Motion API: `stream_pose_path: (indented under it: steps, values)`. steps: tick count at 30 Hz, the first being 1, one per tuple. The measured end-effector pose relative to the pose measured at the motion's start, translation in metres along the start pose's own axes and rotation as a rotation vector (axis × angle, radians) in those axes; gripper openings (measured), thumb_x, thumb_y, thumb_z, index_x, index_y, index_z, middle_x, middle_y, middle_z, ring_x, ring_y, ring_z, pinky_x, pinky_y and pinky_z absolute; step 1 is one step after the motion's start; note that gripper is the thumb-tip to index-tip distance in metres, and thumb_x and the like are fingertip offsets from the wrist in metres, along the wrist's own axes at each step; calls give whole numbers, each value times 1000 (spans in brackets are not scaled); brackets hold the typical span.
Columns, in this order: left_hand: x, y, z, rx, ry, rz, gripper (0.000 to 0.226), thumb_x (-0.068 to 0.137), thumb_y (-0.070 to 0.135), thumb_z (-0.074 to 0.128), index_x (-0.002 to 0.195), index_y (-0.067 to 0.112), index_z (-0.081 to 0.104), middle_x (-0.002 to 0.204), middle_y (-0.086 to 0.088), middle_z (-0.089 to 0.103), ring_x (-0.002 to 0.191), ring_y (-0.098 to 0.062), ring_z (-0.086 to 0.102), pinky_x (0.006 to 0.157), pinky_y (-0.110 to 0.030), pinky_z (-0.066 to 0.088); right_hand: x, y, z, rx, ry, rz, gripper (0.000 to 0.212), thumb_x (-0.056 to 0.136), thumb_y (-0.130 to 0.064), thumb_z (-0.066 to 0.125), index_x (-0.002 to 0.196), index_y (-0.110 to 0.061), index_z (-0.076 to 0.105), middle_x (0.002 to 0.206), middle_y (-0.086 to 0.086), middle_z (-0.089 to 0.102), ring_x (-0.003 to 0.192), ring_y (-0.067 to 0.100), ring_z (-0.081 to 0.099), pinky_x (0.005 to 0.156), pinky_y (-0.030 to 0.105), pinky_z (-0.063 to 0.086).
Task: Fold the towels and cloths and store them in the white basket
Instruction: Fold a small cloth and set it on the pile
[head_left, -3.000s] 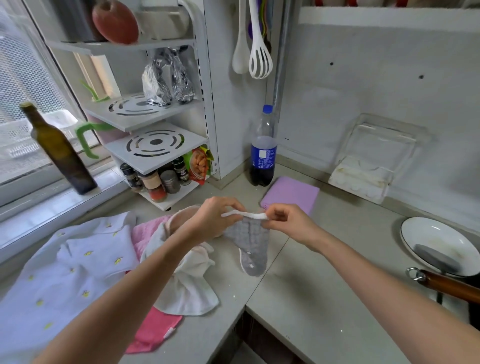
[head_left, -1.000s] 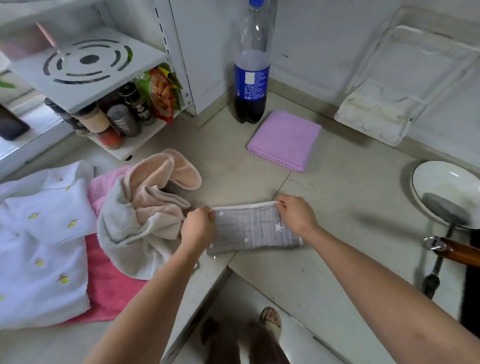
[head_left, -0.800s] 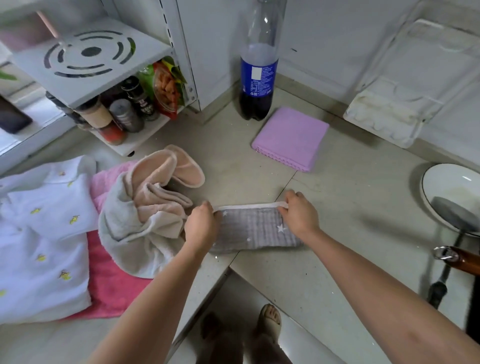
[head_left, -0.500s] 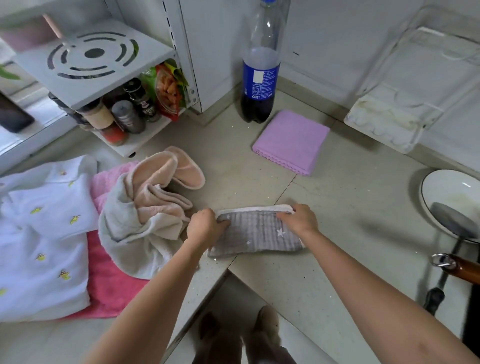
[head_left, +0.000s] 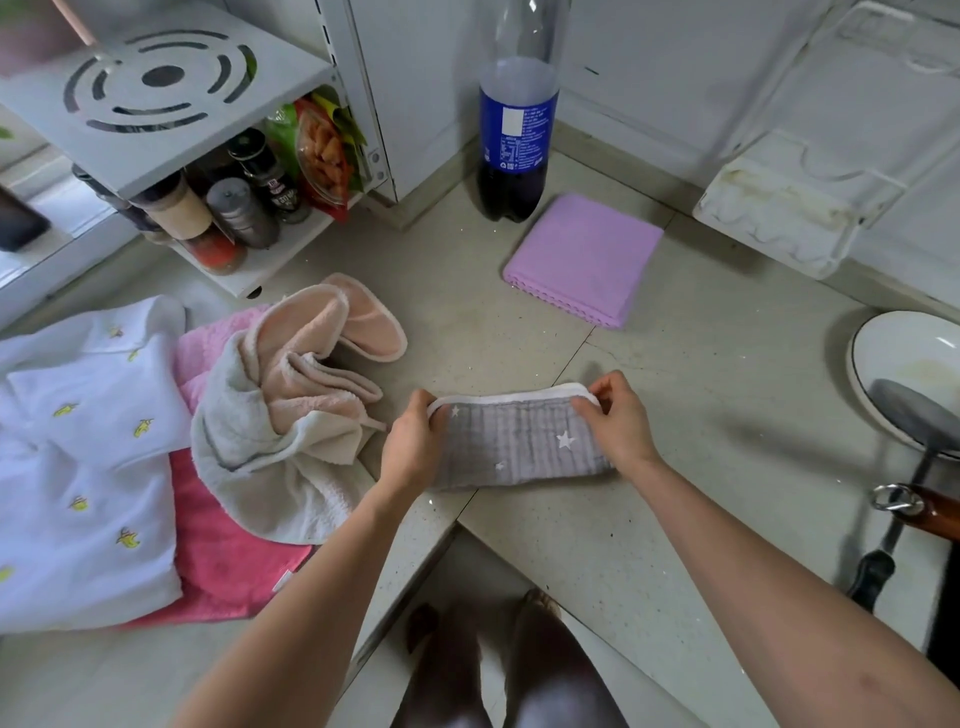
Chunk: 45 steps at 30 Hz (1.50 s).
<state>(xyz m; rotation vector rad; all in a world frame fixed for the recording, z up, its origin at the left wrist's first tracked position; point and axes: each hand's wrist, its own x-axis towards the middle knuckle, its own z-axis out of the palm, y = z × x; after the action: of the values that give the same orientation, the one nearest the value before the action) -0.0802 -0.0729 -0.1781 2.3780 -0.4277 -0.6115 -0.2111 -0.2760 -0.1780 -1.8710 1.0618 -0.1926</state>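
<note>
A small grey cloth with white stars (head_left: 519, 441) lies folded into a strip on the counter near the inner corner edge. My left hand (head_left: 413, 444) pinches its left end and my right hand (head_left: 618, 421) pinches the white-trimmed far right corner. A folded purple cloth (head_left: 582, 260) lies further back by the bottle. To the left sits a heap: a crumpled peach and white towel (head_left: 291, 415), a pink towel (head_left: 223, 561) under it, and a white cloth with yellow prints (head_left: 83, 467). No white basket is in view.
A dark soda bottle (head_left: 514, 130) stands at the back. A white rack with spice jars (head_left: 234, 208) is at the back left. A plastic tray (head_left: 789, 218) leans on the wall. A white pan (head_left: 909, 374) with a spatula sits at the right. The counter edge (head_left: 452, 525) cuts inward just below the cloth.
The grey cloth went from hanging between my hands to lying on the counter as a folded strip. In the last half second my hands lifted its far white-trimmed edge at both ends.
</note>
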Motion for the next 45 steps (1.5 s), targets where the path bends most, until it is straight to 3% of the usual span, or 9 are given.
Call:
stream_pose_path:
  steps: [6,10,15,22,26,30,32,41,45]
  values:
    - [-5,6,0,74,37,-7,17,100,28,39,105,13,45,91,-1,55,79,-23,52,67,-33,39,4,1,-1,-214,-30,-107,8,88,-8,63,84,-10,56,91,4,56,77,15,54,70,22,47]
    - [-5,8,2,87,37,-4,14,101,24,35,105,15,44,92,-1,55,78,-22,52,66,-33,39,11,-1,0,-270,-12,-112,10,85,-12,68,92,-9,61,97,3,50,80,16,53,72,23,41]
    - [-7,4,4,116,58,19,13,100,23,33,105,16,43,90,1,54,78,-22,51,65,-33,38,12,2,-3,-438,-16,-155,11,82,-18,71,82,-10,63,96,-1,46,92,16,46,71,25,39]
    - [-10,3,6,125,82,32,9,100,22,32,101,17,39,89,1,54,76,-24,51,65,-33,36,12,-7,7,-593,189,-227,18,87,-20,64,99,-7,63,107,11,56,100,28,50,84,37,40]
    - [-17,4,6,85,157,18,16,102,29,30,95,16,35,85,0,57,72,-23,51,64,-33,34,-11,-4,27,-679,177,-514,30,94,-24,49,118,-7,56,123,12,56,115,29,52,97,41,43]
    - [-18,-1,8,92,213,18,18,102,31,29,93,16,34,80,0,57,69,-24,51,63,-33,35,-28,18,51,-774,-143,-552,57,100,-43,13,150,-18,22,159,3,15,147,20,11,120,40,7]
    - [-16,-10,7,91,181,55,18,102,31,29,92,16,31,77,-3,58,67,-27,53,60,-34,37,-28,29,54,-880,-158,-537,61,99,-50,6,153,-23,8,160,0,-1,147,19,-3,119,39,-1]
    - [-12,-20,2,205,147,107,17,103,32,28,93,17,27,69,-7,56,61,-30,54,53,-36,42,-27,30,57,-925,-125,-511,57,99,-47,4,153,-26,6,161,2,1,147,23,2,117,42,5]
    - [-13,-22,0,160,134,78,21,103,34,28,93,16,30,72,-6,56,64,-28,53,57,-34,38,-30,25,57,-943,-153,-465,65,92,-53,-15,151,-29,-7,159,0,-14,147,28,-8,118,45,-6]
